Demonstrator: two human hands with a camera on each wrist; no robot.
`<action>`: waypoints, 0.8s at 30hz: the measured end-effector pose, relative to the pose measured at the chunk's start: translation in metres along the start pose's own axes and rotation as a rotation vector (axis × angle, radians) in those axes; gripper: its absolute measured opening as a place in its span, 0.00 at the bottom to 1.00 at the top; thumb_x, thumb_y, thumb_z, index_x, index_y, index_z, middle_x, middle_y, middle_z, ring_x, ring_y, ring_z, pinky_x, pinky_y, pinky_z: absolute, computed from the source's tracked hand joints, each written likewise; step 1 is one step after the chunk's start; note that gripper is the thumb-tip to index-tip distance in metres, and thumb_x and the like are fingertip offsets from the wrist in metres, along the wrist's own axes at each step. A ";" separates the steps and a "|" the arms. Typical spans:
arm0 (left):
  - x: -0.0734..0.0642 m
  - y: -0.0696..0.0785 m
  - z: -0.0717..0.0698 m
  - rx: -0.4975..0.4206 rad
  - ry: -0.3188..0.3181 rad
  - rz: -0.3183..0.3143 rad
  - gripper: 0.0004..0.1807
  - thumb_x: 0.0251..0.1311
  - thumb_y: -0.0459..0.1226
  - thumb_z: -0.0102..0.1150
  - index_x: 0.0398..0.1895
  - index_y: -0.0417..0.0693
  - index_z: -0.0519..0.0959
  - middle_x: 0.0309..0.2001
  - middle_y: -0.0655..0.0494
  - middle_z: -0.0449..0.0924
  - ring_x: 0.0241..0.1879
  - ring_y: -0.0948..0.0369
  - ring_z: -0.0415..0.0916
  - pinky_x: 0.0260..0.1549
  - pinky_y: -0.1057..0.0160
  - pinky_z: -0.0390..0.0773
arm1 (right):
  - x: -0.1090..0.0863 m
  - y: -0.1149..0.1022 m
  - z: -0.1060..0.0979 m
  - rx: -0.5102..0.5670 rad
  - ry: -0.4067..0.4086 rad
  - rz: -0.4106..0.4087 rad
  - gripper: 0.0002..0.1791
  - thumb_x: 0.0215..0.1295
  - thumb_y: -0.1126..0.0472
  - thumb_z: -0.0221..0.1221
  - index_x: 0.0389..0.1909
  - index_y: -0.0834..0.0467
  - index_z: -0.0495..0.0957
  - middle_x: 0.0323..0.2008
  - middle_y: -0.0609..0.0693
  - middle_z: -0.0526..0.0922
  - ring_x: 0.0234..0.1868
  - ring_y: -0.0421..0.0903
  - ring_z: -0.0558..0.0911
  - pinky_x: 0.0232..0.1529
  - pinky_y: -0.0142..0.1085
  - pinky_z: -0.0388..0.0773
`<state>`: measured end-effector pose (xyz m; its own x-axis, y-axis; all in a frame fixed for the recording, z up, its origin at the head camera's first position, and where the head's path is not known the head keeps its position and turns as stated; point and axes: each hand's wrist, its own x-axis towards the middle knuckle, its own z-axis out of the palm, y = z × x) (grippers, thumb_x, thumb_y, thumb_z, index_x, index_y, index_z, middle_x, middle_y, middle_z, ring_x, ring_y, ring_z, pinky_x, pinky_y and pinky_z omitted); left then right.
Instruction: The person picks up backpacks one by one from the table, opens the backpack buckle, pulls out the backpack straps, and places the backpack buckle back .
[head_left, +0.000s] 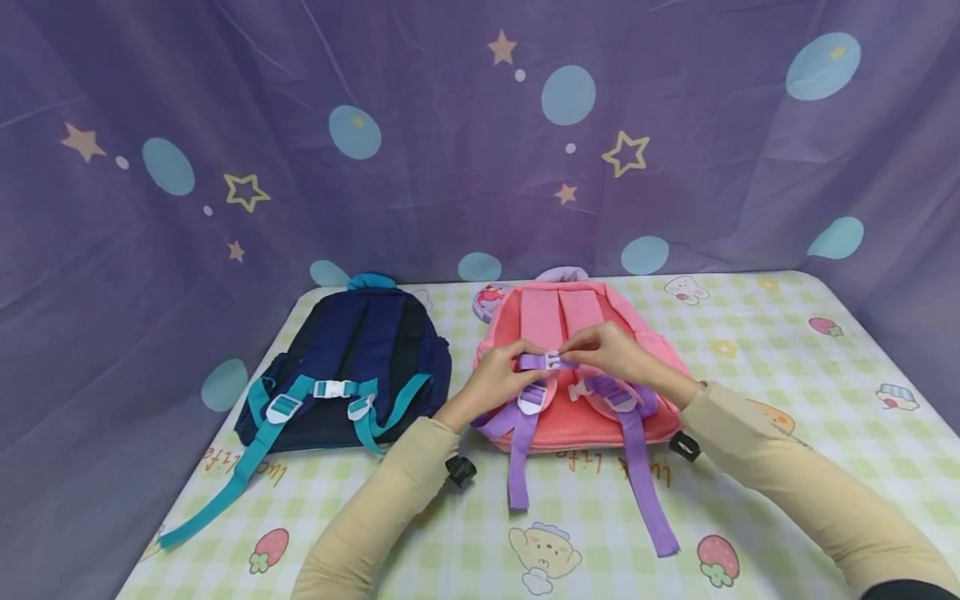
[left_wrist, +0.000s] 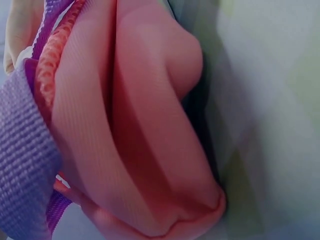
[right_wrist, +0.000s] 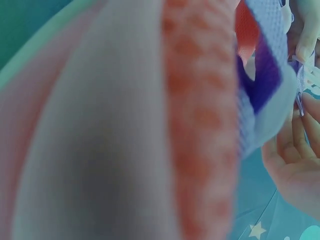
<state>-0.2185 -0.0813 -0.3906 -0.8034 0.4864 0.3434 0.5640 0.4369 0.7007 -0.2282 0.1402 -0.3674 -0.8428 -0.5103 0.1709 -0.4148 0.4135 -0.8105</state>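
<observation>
A pink backpack (head_left: 517, 333) lies with its strap side up. Over its middle, my left hand (head_left: 491, 379) pinches a short purple chest strap (head_left: 532, 362) that carries a white plastic buckle (head_left: 552, 360). Just right of that buckle, the thumb and fingertips of my right hand (head_left: 611, 352) pinch the purple webbing. Another white buckle piece (head_left: 579, 390) rests below, attached to the right shoulder strap. Two purple strap tails (head_left: 647, 492) hang toward the front. The left wrist view is mostly filled by the pack's pink side pocket (left_wrist: 145, 125); fingers show at the right wrist view's right edge.
To the left lies a navy backpack (head_left: 315, 333) with teal straps; its white chest buckle (head_left: 335, 389) is fastened. One teal tail (head_left: 225, 492) runs to the front left. The checked tablecloth (head_left: 420, 533) meets a purple curtain (head_left: 450, 192) behind. A round pink-and-lilac item (head_left: 489, 300) sits behind the pink backpack.
</observation>
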 end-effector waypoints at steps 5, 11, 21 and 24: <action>-0.001 0.001 -0.001 -0.006 0.014 0.013 0.12 0.58 0.32 0.68 0.43 0.37 0.82 0.42 0.45 0.85 0.38 0.56 0.80 0.39 0.67 0.78 | -0.003 0.002 -0.004 -0.020 0.011 0.003 0.08 0.63 0.71 0.61 0.40 0.71 0.84 0.39 0.60 0.86 0.37 0.44 0.81 0.40 0.29 0.77; -0.002 0.001 -0.001 -0.014 0.020 0.016 0.11 0.58 0.32 0.68 0.43 0.37 0.81 0.41 0.44 0.85 0.36 0.57 0.79 0.37 0.66 0.78 | -0.003 0.008 -0.005 -0.016 0.001 0.011 0.08 0.63 0.71 0.61 0.40 0.71 0.84 0.39 0.61 0.86 0.36 0.42 0.81 0.39 0.27 0.77; -0.001 0.001 0.000 -0.036 0.016 -0.025 0.12 0.58 0.32 0.68 0.44 0.38 0.81 0.42 0.44 0.84 0.37 0.58 0.78 0.39 0.64 0.78 | -0.002 0.008 -0.006 0.005 -0.003 0.040 0.08 0.64 0.72 0.60 0.40 0.72 0.83 0.38 0.61 0.86 0.36 0.42 0.81 0.38 0.27 0.77; -0.001 0.002 0.000 -0.038 0.011 -0.035 0.12 0.58 0.32 0.67 0.44 0.38 0.81 0.42 0.44 0.84 0.39 0.57 0.79 0.41 0.62 0.79 | -0.002 0.008 -0.006 0.013 0.002 0.046 0.08 0.63 0.72 0.60 0.40 0.72 0.84 0.38 0.61 0.86 0.36 0.43 0.82 0.38 0.27 0.77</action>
<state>-0.2164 -0.0810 -0.3898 -0.8249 0.4627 0.3249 0.5278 0.4243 0.7358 -0.2313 0.1487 -0.3710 -0.8616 -0.4894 0.1348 -0.3713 0.4265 -0.8247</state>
